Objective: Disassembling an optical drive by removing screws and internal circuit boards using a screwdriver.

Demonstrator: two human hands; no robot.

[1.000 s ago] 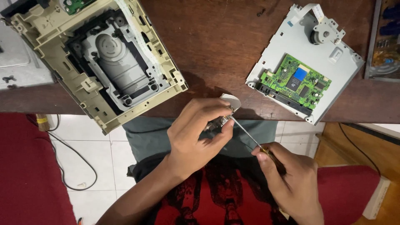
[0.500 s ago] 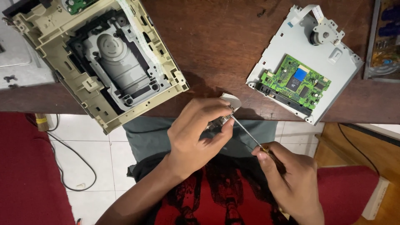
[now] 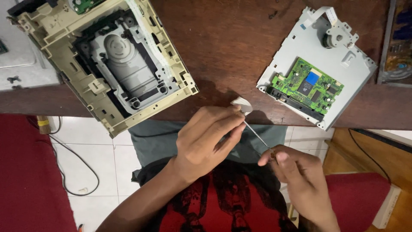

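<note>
My left hand [image 3: 206,139] is closed around a small part at the table's front edge, with a white piece [image 3: 241,103] sticking out past the fingertips. My right hand [image 3: 300,180] grips a thin screwdriver [image 3: 256,134] by its handle; the metal shaft points up-left and its tip meets the small part in my left hand. Most of that part is hidden by my fingers. Both hands are held over my lap, just in front of the brown wooden table [image 3: 227,47].
A beige, opened disc-drive chassis [image 3: 109,60] lies at the left of the table, overhanging its edge. A grey metal plate with a green circuit board [image 3: 307,86] lies at the right. A grey metal cover [image 3: 19,64] sits far left. Cables [image 3: 64,159] trail on the tiled floor.
The hands and the screwdriver have barely shifted. Nothing else has moved.
</note>
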